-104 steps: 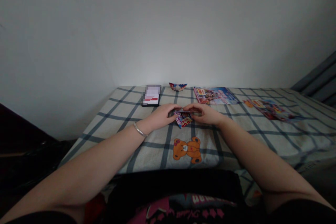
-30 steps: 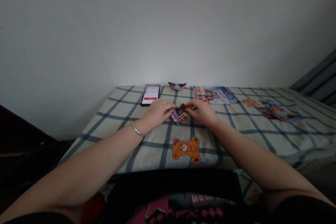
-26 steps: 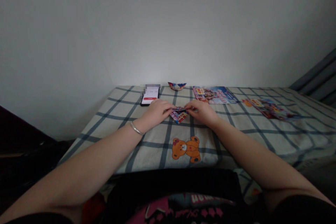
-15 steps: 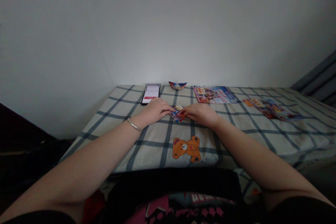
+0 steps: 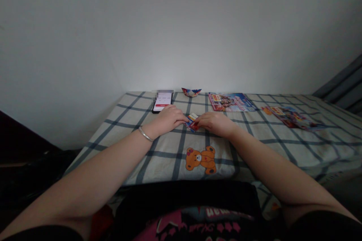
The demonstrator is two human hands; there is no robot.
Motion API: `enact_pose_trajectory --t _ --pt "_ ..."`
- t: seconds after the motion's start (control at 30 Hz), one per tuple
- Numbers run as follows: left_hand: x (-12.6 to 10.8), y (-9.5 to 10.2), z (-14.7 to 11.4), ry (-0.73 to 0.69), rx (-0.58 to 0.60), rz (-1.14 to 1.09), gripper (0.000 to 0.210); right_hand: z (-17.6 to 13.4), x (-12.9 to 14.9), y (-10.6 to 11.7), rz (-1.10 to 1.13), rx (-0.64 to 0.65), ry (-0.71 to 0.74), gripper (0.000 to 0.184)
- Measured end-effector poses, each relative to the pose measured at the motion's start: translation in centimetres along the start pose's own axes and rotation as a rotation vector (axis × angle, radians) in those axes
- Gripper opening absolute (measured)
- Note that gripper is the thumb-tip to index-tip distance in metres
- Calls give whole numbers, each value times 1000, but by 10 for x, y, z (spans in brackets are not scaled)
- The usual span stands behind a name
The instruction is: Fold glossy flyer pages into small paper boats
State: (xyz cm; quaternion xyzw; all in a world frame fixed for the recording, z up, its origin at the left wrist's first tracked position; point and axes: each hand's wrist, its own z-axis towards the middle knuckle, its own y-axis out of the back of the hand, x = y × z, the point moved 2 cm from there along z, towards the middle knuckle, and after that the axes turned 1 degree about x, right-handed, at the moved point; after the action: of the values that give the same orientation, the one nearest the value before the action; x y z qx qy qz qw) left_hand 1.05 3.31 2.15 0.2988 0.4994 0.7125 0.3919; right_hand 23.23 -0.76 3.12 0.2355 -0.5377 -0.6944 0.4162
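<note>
One small folded paper [image 5: 192, 121] lies between the back and front edges of the surface [image 5: 249, 147], nearer the back. The left hand [image 5: 169, 118] and right hand [image 5: 216, 124] grip its opposite sides with their fingertips. Uneven pressure could skew or tear it, and the checked cloth [image 5: 163, 162] beneath might bunch if pushed. A leftward slip might knock the phone [image 5: 163, 102] just beyond the left hand, near the back left corner.

Our left arm [image 5: 110, 165] and right arm [image 5: 271, 167] reach forward, converging ahead of us. Left hand [image 5: 169, 118] palm down, fingers bunched; right hand [image 5: 217, 123] palm down, fingers curled inward. Fingertips near each other, apart.
</note>
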Motion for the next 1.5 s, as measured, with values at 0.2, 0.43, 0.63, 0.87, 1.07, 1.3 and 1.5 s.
enact_pose_trajectory --t 0.2,0.43,0.63,0.87,1.07,1.3,1.5 --pt "-11 3 -3 4 -25 91 18 -1 0 -1 -27 62 48 26" --pt "-28 2 0 -27 47 82 20 -1 -3 -3 -3 34 55 25" --pt "-32 -3 3 5 42 44 22 -5 -10 -6 -9 -61 2 22" --pt "-39 -9 11 159 24 70 35 -6 -17 -9 42 -65 -22 18" --pt "-42 -14 17 164 17 108 42 -7 -13 -2 -77 -24 -41 17" --pt "-38 -17 19 204 16 74 51 -6 -4 4 -247 35 -93 21" --pt "-39 -16 20 218 13 90 52 -5 0 4 -283 90 -174 24"
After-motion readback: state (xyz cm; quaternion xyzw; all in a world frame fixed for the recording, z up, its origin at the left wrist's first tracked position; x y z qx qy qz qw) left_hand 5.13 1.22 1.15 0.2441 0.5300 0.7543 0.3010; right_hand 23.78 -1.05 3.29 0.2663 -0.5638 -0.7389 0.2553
